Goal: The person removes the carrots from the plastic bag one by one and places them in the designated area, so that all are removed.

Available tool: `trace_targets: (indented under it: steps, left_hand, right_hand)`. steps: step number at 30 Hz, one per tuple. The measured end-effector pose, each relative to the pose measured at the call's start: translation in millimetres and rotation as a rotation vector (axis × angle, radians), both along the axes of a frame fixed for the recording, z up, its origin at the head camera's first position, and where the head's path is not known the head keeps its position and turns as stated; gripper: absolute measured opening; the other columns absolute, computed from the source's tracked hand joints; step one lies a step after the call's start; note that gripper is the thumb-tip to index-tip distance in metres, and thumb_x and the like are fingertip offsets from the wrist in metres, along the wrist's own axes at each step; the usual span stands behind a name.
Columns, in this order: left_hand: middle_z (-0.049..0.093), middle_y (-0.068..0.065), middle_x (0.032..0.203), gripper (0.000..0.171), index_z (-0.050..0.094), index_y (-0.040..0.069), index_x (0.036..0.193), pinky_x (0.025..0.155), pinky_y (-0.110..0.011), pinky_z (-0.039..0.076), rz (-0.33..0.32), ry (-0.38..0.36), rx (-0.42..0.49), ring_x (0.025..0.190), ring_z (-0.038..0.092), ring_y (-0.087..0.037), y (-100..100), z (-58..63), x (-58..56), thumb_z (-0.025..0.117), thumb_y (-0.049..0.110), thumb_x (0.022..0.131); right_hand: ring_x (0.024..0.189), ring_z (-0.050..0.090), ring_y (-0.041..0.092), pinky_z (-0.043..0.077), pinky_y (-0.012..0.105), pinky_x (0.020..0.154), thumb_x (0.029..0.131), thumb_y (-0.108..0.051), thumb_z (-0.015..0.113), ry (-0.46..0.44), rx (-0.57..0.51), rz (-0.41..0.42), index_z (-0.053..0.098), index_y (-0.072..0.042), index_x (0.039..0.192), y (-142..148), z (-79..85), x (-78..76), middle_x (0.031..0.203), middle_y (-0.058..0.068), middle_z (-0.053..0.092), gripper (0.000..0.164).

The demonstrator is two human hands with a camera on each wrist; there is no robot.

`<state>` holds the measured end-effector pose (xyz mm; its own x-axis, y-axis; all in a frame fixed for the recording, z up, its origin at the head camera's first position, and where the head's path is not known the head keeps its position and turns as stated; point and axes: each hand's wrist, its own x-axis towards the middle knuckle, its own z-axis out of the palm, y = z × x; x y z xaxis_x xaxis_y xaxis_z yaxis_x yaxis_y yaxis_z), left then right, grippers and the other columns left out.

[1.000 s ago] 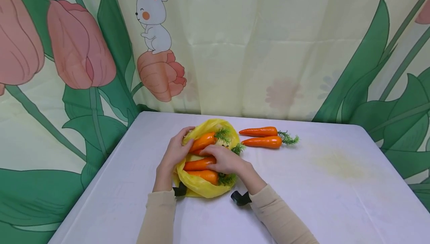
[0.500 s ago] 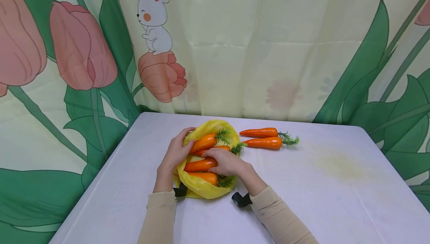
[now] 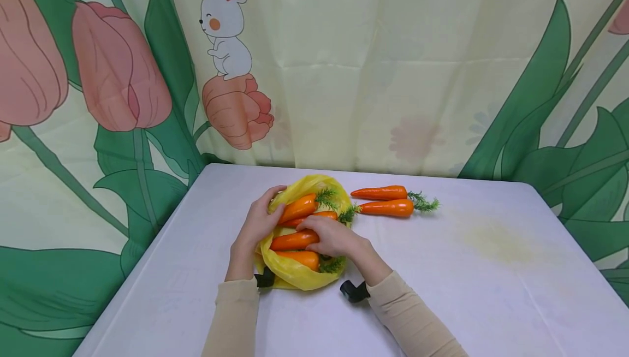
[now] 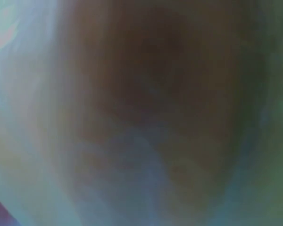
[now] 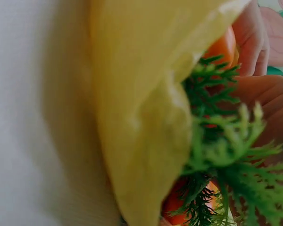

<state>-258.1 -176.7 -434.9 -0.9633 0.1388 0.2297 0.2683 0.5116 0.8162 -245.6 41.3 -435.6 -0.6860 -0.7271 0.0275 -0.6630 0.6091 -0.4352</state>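
A yellow plastic bag [image 3: 301, 279] lies with its mouth wide, several orange carrots with feathery green tops in it. My left hand [image 3: 256, 221] grips the bag's left rim, its thumb on the inner side by the uppermost carrot [image 3: 300, 206]. Inside the mouth, my right hand [image 3: 331, 237] holds a carrot [image 3: 291, 241] between thumb and fingers near its thick end. Just below that one lies another carrot [image 3: 303, 259]. In the right wrist view, green carrot leaves [image 5: 226, 141] cover part of the right hand. The left wrist view is a dark blur.
Two carrots [image 3: 385, 208] lie side by side on the white table [image 3: 491, 291], right of the bag, leaves pointing right. Behind the table's back edge hangs a curtain [image 3: 417, 73] printed with tulips and a rabbit. Dark wrist cameras [image 3: 355, 291] sit under the wrists.
The right hand has shifted very slightly to the right within the bag, uncovering more of the carrot above it. The left hand keeps its place on the rim.
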Motion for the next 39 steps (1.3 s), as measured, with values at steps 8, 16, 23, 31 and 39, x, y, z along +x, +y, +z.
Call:
trace_targets:
  steps: [8, 16, 23, 31, 39]
  left_hand:
    - [0.062, -0.011, 0.131, 0.041, 0.055, 0.016, 0.142, 0.103, -0.049, 0.044, -0.004, -0.002, -0.008, 0.114, 0.058, -0.029, 0, 0.2, 0.6, 0.061, 0.014, 0.101]
    - [0.062, -0.011, 0.132, 0.041, 0.055, 0.016, 0.142, 0.104, -0.049, 0.044, 0.002, 0.003, -0.008, 0.115, 0.058, -0.029, 0, 0.4, -0.7, 0.061, 0.014, 0.101]
    - [0.062, -0.011, 0.131, 0.04, 0.055, 0.016, 0.142, 0.103, -0.049, 0.044, 0.004, 0.001, -0.013, 0.115, 0.058, -0.03, -1, 0.1, -0.3, 0.06, 0.015, 0.102]
    - [0.062, -0.012, 0.132, 0.041, 0.055, 0.017, 0.142, 0.103, -0.05, 0.044, 0.003, 0.012, -0.009, 0.116, 0.058, -0.03, -1, -0.1, -1.2, 0.06, 0.015, 0.102]
    - [0.061, -0.011, 0.132, 0.04, 0.055, 0.017, 0.142, 0.103, -0.05, 0.044, 0.005, 0.0, 0.003, 0.117, 0.057, -0.03, -1, -1.9, -0.1, 0.06, 0.015, 0.102]
  right_hand:
    - [0.122, 0.055, 0.024, 0.042, 0.04, 0.106, 0.092, -0.014, 0.075, 0.005, -0.049, 0.007, 0.065, -0.007, 0.129, 6, 5.8, -1.4, 0.13, 0.006, 0.062, 0.039]
    - [0.124, 0.054, 0.024, 0.04, 0.041, 0.108, 0.093, -0.016, 0.075, 0.005, -0.065, -0.029, 0.065, -0.009, 0.13, 11, 14.3, -0.7, 0.13, 0.004, 0.063, 0.04]
    - [0.12, 0.056, 0.022, 0.043, 0.041, 0.105, 0.091, -0.013, 0.077, 0.006, -0.09, -0.054, 0.066, -0.009, 0.127, 20, 19.6, 0.1, 0.128, 0.004, 0.063, 0.038]
    - [0.118, 0.057, 0.024, 0.044, 0.042, 0.104, 0.09, -0.009, 0.077, 0.018, -0.125, -0.071, 0.066, -0.007, 0.126, 31, 24.4, -0.9, 0.127, 0.005, 0.063, 0.038]
    - [0.116, 0.057, 0.023, 0.045, 0.043, 0.102, 0.088, -0.007, 0.078, 0.0, -0.158, -0.103, 0.066, -0.008, 0.127, 42, 26.5, 1.8, 0.126, 0.004, 0.063, 0.04]
